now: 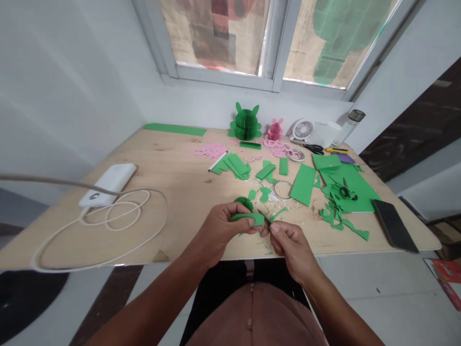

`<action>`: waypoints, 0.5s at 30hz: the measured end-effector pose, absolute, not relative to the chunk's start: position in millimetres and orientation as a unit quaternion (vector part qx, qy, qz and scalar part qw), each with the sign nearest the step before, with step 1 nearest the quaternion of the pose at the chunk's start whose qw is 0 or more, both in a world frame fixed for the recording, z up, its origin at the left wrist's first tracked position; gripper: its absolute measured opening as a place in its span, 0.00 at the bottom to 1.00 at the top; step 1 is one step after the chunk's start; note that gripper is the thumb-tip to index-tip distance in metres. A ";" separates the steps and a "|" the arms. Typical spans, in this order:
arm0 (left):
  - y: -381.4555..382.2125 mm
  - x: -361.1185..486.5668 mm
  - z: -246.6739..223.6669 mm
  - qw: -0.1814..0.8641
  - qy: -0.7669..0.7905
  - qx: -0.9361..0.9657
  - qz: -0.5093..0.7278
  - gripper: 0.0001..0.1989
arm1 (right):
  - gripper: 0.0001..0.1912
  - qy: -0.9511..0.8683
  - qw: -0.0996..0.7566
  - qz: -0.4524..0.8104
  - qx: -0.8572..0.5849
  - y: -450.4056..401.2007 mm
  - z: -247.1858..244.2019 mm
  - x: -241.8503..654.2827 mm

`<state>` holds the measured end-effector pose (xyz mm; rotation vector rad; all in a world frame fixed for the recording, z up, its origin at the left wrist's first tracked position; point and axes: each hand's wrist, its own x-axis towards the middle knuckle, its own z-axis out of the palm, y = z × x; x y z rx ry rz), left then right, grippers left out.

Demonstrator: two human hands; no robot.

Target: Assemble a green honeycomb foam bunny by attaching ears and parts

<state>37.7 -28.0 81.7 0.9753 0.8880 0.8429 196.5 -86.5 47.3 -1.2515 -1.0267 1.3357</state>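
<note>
Green paper piece (257, 218) at table's (173, 168) 6 o'clock

My left hand (223, 226) pinches it, fingers closed; my right hand (292, 244), thumb against fingers, grips a slim dark tool (265, 218), tip by the paper. Green honeycomb-paper figure (246, 126) at 12 o'clock.

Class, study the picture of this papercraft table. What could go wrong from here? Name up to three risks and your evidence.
1. The dark pointed tool in the right hand is close to the left hand's fingers around the green paper piece; a slip might nick them.
2. The black phone reaches the table's front edge, so a bump could knock it off.
3. The white cable loops near that edge and might snag an arm.
</note>
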 end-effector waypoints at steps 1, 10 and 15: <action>-27.9 37.9 81.7 0.710 0.400 0.438 0.380 0.05 | 0.24 -0.425 0.497 0.552 -0.517 -86.5 47.4 196.4; -27.3 37.3 81.9 0.709 0.393 0.450 0.376 0.04 | 0.24 -0.424 0.502 0.547 -0.519 -86.6 48.1 195.9; -26.9 36.9 82.4 0.704 0.398 0.454 0.374 0.05 | 0.23 -0.419 0.504 0.548 -0.520 -86.4 48.2 195.0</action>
